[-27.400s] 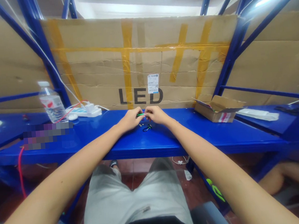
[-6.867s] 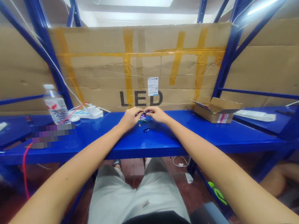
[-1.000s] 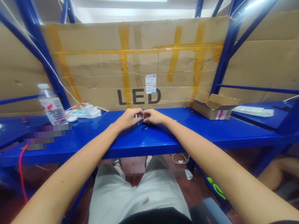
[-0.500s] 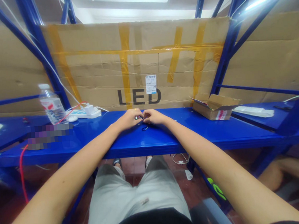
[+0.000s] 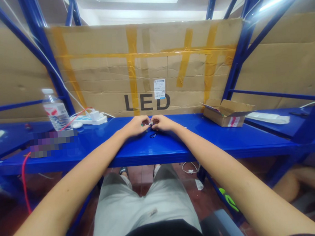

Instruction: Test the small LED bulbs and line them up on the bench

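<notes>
Landmark: dark carabiner-like clip, lying flat on the blue tabletop, near the front edge, touched by neither hand. Both hands work just behind it.

Left hand: just behind and left of the clip, fingers curled, thumb and fingertips pinching a small shiny metal piece. A greenish glint shows inside the curl; too small to identify. Right hand: just behind and right of the clip, thumb and forefinger pinched on the same piece from the other side. Fingertips nearly meet, directly behind the clip. Piece is mostly covered by fingers, exact shape can't be read. Tiny pale bit sits just behind-left of the clip.

Well left of the clip and farther back: upright water bottle; white power strip between bottle and clip, plug in it. Red cable hangs over the edge, far left of the clip.

Well right of the clip: small cardboard box, flaps up; beyond it, a flat white tray-like item.

Behind the clip, past the hands: big carton panel, yellow-brown tape, "LED" print, white label.
</notes>
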A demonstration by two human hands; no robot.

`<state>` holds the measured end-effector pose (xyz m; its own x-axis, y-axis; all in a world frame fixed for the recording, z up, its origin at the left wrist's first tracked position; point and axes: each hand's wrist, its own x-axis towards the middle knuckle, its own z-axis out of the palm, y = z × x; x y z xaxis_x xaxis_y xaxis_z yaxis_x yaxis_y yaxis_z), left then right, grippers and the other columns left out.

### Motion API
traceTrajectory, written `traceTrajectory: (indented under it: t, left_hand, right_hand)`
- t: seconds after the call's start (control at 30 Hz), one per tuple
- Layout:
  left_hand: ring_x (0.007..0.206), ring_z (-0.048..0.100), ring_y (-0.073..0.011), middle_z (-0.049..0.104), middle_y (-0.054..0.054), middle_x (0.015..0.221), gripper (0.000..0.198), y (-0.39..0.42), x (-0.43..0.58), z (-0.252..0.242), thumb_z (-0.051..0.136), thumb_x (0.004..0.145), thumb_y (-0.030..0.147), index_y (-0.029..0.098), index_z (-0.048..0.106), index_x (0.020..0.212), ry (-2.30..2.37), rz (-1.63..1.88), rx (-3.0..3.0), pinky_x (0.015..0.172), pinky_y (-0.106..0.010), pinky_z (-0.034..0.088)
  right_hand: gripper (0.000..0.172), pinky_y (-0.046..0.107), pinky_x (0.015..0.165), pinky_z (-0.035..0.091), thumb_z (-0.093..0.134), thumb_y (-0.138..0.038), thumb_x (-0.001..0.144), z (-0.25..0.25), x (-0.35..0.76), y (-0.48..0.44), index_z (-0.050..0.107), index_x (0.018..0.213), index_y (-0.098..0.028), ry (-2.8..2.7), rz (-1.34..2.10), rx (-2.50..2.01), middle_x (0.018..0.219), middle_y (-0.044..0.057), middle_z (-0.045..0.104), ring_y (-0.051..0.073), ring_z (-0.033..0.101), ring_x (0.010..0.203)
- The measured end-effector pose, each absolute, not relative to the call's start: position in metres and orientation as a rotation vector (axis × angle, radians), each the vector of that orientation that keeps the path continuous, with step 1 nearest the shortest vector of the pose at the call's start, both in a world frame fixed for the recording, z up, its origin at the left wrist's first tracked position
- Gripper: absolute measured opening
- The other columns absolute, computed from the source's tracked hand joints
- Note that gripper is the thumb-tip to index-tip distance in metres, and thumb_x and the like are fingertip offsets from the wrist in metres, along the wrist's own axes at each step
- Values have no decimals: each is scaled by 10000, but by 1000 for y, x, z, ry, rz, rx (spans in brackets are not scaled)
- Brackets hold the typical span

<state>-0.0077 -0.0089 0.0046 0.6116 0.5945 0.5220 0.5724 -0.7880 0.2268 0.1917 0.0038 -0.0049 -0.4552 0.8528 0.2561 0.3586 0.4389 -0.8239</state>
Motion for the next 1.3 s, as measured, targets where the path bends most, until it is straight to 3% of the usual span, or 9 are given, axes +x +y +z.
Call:
traceTrajectory:
  t: [0.23, 0.43, 0.77, 1.07, 1.3]
  left_hand:
    - [831, 656, -205, 746, -54, 894, 220, 0, -10, -1, 601, 821, 292, 172, 764, 906, 1111, 537, 2798, 734, -274, 465]
    - [839, 677, -230, 749, -53, 829, 133, 8, -12, -1, 649, 782, 236, 174, 754, 836, 1255, 487, 2672, 731, -283, 460]
    - [791, 669, -234, 735, -56, 771, 39, 12, -15, 1, 684, 722, 183, 167, 711, 745, 1384, 527, 2526, 714, -296, 445]
    - [711, 649, -202, 731, -30, 723, 94, 5, -20, 7, 696, 658, 206, 167, 743, 729, 1281, 601, 2516, 655, -276, 442]
    - [664, 623, -169, 711, -14, 691, 110, 1, -20, 6, 635, 693, 178, 161, 733, 739, 1161, 701, 2600, 630, -258, 431]
  right_hand:
    - [199, 218, 506, 515, 684, -121, 846, -4, 191, -1, 513, 756, -169, -1759, 1210, -1059, 555, 38, 640, 143, 635, 539]
    - [174, 222, 556, 538, 719, -67, 782, -4, 191, 2, 568, 768, -153, -1807, 1103, -930, 621, 35, 676, 146, 671, 612]
    - [215, 219, 554, 509, 674, -33, 657, -11, 191, 10, 595, 808, -164, -2036, 1014, -832, 665, -16, 668, 123, 618, 598]
    - [194, 229, 555, 490, 653, -50, 666, -8, 190, 5, 574, 796, -169, -2079, 952, -849, 642, -33, 640, 111, 575, 553]
    - [210, 226, 524, 484, 650, -29, 683, -8, 191, 5, 558, 807, -171, -2055, 911, -907, 622, -37, 637, 110, 569, 526]
